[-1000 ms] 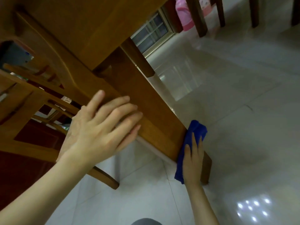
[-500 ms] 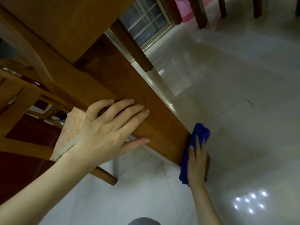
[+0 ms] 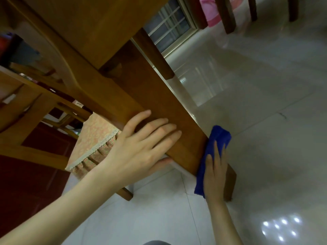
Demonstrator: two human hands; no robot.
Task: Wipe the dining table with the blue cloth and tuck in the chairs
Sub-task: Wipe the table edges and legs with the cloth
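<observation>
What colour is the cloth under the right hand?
Blue; the cloth shows best in the head view.

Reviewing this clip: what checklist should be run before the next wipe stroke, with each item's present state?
1. Folded blue cloth lies against the broad brown wooden leg: ok.
2. Right hand presses the cloth with straight fingers: ok.
3. Left hand rests flat on the leg's face, steadying it: ok.
4. Leg's foot on the glossy pale tiled floor reached by cloth: cannot tell, hand hides it.
5. Wooden chair with the patterned lace-trimmed cushion tucked in: cannot tell.
</observation>
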